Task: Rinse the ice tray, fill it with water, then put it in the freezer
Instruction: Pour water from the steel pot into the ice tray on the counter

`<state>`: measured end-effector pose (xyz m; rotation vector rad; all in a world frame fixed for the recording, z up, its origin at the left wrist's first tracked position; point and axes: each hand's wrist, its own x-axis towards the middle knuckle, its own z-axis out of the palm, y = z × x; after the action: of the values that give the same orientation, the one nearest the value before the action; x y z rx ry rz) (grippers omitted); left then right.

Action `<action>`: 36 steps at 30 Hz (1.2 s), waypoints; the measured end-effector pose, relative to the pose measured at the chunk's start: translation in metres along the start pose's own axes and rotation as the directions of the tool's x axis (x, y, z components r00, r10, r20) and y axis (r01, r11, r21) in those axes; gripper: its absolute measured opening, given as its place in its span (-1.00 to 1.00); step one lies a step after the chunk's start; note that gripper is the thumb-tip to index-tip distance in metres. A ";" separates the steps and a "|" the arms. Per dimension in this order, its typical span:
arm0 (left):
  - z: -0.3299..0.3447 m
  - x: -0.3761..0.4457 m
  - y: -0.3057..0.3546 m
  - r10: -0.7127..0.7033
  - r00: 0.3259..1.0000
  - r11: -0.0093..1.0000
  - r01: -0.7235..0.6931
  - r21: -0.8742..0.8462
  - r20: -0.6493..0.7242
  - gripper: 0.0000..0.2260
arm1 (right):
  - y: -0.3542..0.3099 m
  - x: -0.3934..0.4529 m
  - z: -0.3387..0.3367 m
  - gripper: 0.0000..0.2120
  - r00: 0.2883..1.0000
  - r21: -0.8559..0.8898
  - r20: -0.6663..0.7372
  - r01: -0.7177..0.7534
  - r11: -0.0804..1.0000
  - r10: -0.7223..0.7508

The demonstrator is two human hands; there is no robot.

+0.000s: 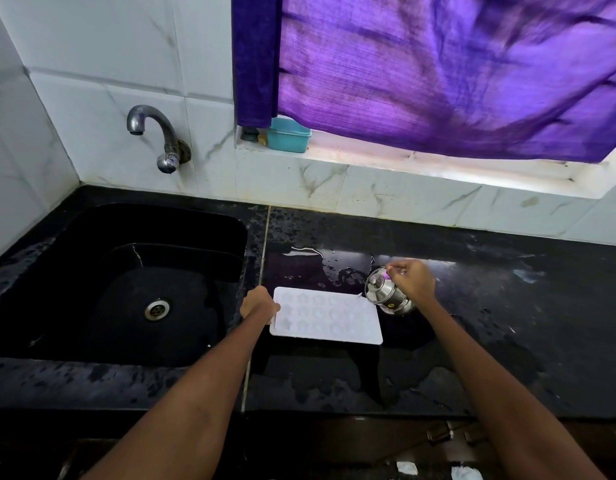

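Note:
A white ice tray (pixel 329 315) with star-shaped cells lies flat on the black counter (pixel 507 306), just right of the sink. My left hand (pixel 259 303) grips its left edge. My right hand (pixel 412 279) holds a small steel kettle (pixel 386 293) by its handle, tilted left so the spout hangs over the tray's far right corner. Whether water is in the cells cannot be told.
A black sink (pixel 92 244) with a metal drain (pixel 156 309) lies to the left, under a wall tap (pixel 154 133). Water puddles (pixel 337 268) spread on the counter behind the tray. A teal box (pixel 288 135) sits on the window sill below a purple curtain (pixel 438 71).

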<state>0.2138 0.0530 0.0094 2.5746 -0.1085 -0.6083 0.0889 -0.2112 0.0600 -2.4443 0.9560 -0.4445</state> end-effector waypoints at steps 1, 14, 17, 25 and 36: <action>0.000 0.000 0.000 0.001 1.000 1.000 -0.001 0.000 0.000 -0.64 | 0.000 -0.001 0.000 -0.83 1.000 0.002 -0.001 0.002 1.000 -0.002; 0.000 -0.002 0.000 -0.008 1.000 1.000 0.008 0.010 0.007 -0.67 | 0.004 0.006 -0.020 -0.86 0.989 0.315 -0.025 -0.131 0.940 0.146; 0.000 -0.002 0.000 -0.008 1.000 1.000 0.008 0.012 0.006 -0.68 | 0.002 0.008 -0.025 -0.85 0.993 0.261 -0.016 -0.112 0.959 0.120; -0.001 -0.004 0.000 0.001 1.000 1.000 -0.001 0.014 0.009 -0.70 | 0.002 -0.008 -0.023 -0.82 0.995 0.063 -0.032 -0.091 0.994 0.093; -0.001 -0.006 0.001 0.003 1.000 0.999 -0.003 0.037 -0.002 -0.68 | 0.002 -0.014 -0.020 -0.82 0.994 0.015 -0.057 -0.092 0.996 0.092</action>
<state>0.2086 0.0531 0.0131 2.6107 -0.1239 -0.6076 0.0683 -0.2090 0.0740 -2.3765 1.0817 -0.4902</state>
